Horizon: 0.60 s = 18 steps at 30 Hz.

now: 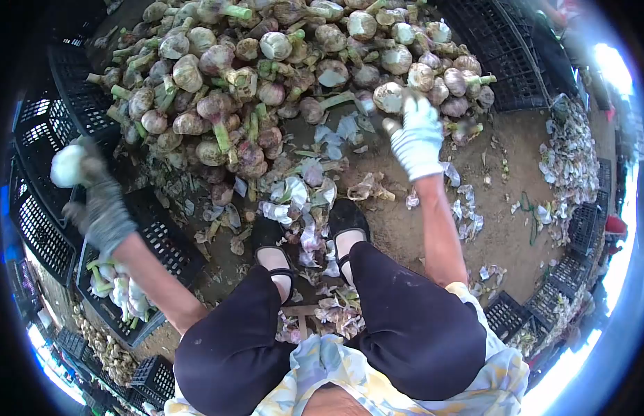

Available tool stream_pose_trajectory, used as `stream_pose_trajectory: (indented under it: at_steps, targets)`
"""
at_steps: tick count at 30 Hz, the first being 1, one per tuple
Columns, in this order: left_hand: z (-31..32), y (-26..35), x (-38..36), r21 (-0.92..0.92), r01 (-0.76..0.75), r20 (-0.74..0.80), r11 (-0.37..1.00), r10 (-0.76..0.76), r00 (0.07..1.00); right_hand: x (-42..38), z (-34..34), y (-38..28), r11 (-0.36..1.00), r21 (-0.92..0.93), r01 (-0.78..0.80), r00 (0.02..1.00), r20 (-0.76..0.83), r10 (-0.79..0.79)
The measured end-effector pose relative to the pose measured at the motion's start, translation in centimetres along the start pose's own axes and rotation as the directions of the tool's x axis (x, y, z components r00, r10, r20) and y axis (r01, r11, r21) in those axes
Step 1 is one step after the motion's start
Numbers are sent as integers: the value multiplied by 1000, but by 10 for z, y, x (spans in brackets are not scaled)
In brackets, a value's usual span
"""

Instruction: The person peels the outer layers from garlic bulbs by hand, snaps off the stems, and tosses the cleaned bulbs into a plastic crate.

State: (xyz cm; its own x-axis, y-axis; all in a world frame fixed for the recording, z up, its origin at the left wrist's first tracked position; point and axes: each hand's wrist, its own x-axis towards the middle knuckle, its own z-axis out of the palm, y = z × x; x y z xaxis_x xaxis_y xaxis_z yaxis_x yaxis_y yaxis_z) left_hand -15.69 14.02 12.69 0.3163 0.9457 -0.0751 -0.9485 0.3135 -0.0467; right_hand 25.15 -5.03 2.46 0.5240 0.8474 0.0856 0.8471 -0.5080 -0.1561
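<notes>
At the left, my left hand (102, 197), in a grey-white glove and blurred by motion, has a pale garlic bulb (67, 166) at its fingertips. It is above the black crates, near one crate (176, 243) that holds several clean white garlic bulbs with green stems (121, 291). My right hand (415, 141), gloved in white with dirty fingertips, reaches to the right front of a large garlic heap (218, 118). Its fingers are apart, with the tips right at a garlic bulb (388, 98) whose cut base faces up.
Black plastic crates stand along the left side, and another crate (509, 55) is behind the heap at right. Peeled skins (294, 194) litter the dirt floor around my shoes (348, 220). More garlic (573, 159) and crates (506, 315) line the right side.
</notes>
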Motion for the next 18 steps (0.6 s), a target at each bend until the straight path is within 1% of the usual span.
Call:
stream_pose_trajectory:
  at_steps: [1,3,4,5,6,7,8,9,10,11,12,13,14,15,16,17,18]
  targets:
    - [21,4,-1,-56,-105,82,993,109,991,15,9,12,999,26,-21,999,-31,22]
    - [-2,11,2,185,-12,230,983,-31,973,40,55,34,977,181,-115,987,129,93]
    - [-21,-14,5,241,121,221,963,-175,959,44,57,31,980,156,-124,991,78,113]
    - [-45,-41,9,230,232,85,945,-257,963,47,62,34,980,156,-125,990,78,114]
    - [-83,-70,-1,741,134,-260,658,97,961,48,69,39,951,286,-121,992,63,108]
    - [-119,-103,-13,610,392,-400,689,-160,903,46,75,44,905,409,-116,993,49,106]
    - [-140,-138,-24,441,624,-488,645,-411,770,34,46,17,882,453,-131,991,36,129]
    - [-129,-168,-35,288,743,-701,604,-396,593,26,33,0,684,649,-333,942,253,219]
    - [-156,-180,-41,171,781,-610,601,-558,563,5,34,-13,899,433,-64,998,4,69]
    - [-183,-188,-47,57,814,-490,577,-694,527,-15,8,-42,881,463,-98,995,63,78]
    - [-177,-197,-49,90,807,-594,583,-619,513,-35,12,-55,873,479,95,995,-78,-65]
    - [-172,-203,-50,126,802,-690,584,-529,494,-48,14,-70,820,496,284,959,-161,-234]
    - [-176,-208,-50,-3,713,-634,701,-553,541,-66,15,-85,795,519,315,949,-163,-270]
    - [-188,-193,-45,-12,735,-615,678,-584,529,-77,17,-96,763,545,346,937,-169,-305]
    - [-201,-181,-49,183,667,-610,722,-449,653,-77,23,-97,530,847,39,988,45,-145]
    - [-185,-177,-50,373,576,-569,727,-311,761,-74,29,-94,180,940,-291,948,308,-75]
    - [-161,-176,-54,524,539,-529,659,-244,813,-64,36,-79,-174,827,-534,845,513,-155]
